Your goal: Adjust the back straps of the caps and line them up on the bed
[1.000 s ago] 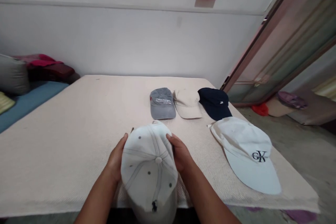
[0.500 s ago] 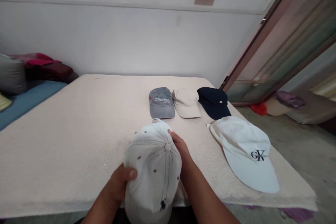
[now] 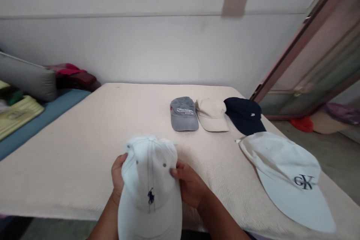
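A white baseball cap (image 3: 150, 183) with a small dark horse-and-rider logo is held between both hands at the near edge of the table, its brim toward me. My left hand (image 3: 118, 174) grips the cap's left side, its fingers partly hidden by the cap. On the other side, my right hand (image 3: 191, 183) pinches the crown with the thumb on top. Beyond it lie a grey cap (image 3: 184, 114), a beige cap (image 3: 213, 115) and a navy cap (image 3: 244, 115) in a row. A larger white cap (image 3: 289, 180) with dark letters rests at the right.
The table (image 3: 84, 150) has a cream cloth cover and meets a pale wall (image 3: 140, 52) at the back. Left of it, a grey cushion (image 3: 30, 78) and folded yellow cloth (image 3: 22, 116) lie on a blue surface. A framed sliding door (image 3: 298, 56) stands at the right.
The held cap has turned from its top toward its front, bringing the logo up and the brim into fuller view. The camera view has shifted left, so the other caps appear farther right.
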`<state>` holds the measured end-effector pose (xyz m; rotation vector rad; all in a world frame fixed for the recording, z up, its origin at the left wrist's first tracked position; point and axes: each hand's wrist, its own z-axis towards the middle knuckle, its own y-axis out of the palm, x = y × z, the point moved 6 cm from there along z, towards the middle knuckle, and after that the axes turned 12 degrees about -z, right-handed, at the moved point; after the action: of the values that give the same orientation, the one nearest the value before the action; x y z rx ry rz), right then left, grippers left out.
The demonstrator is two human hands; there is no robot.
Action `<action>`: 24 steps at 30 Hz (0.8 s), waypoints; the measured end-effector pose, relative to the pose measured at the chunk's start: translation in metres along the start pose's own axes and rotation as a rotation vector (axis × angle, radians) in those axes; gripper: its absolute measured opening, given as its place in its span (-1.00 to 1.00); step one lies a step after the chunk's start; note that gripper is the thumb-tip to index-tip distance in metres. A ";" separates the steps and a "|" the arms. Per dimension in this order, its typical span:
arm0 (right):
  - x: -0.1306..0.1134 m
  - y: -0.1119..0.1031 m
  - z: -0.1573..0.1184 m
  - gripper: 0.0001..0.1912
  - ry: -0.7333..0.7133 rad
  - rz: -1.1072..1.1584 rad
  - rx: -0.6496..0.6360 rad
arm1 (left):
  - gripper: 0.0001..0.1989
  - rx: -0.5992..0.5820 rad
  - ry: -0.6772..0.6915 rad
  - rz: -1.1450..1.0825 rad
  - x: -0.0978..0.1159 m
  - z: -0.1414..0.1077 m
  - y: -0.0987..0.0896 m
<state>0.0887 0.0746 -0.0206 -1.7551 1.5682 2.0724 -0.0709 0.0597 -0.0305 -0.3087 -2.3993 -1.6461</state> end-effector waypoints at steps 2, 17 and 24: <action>0.000 -0.006 0.003 -0.67 -0.030 -0.012 0.083 | -0.67 -0.021 -0.056 -0.005 -0.007 -0.006 0.011; -0.015 -0.031 0.029 -0.65 -0.236 0.043 0.361 | -0.68 0.148 0.073 0.004 -0.033 -0.043 -0.020; 0.005 -0.028 0.034 -0.70 -0.024 -0.067 0.345 | -0.60 0.140 0.364 0.022 0.091 -0.025 0.028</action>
<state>0.0780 0.1084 -0.0466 -1.6282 1.7092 1.6628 -0.1481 0.0507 0.0293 -0.0087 -2.2091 -1.3764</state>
